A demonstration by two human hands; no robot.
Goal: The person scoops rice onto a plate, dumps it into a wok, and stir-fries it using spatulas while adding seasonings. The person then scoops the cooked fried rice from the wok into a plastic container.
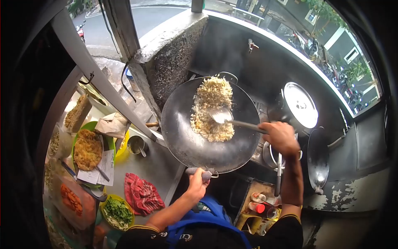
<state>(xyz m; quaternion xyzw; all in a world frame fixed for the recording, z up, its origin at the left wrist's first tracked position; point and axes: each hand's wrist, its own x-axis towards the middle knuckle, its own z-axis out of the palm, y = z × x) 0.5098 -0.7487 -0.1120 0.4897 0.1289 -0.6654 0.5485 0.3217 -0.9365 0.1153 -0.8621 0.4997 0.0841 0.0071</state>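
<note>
A large dark wok (178,128) stands in front of me with fried rice (213,93) heaped in its middle and towards its far side. My left hand (197,185) is wrapped round the wok's near handle, which has a grey covering. My right hand (282,137) grips the handle of a metal wok spatula (246,125) from the right. The spatula's blade lies against the rice, with grains around it. Part of the rice near the far rim looks blurred, as if in motion.
On the left counter are a fried omelette (88,150) on a green plate, a bowl of chopped greens (117,211) and a red cloth (142,195). To the right stand a lidded pot (300,104) and a smaller wok (318,159). Seasoning bottles (257,206) sit low on the right.
</note>
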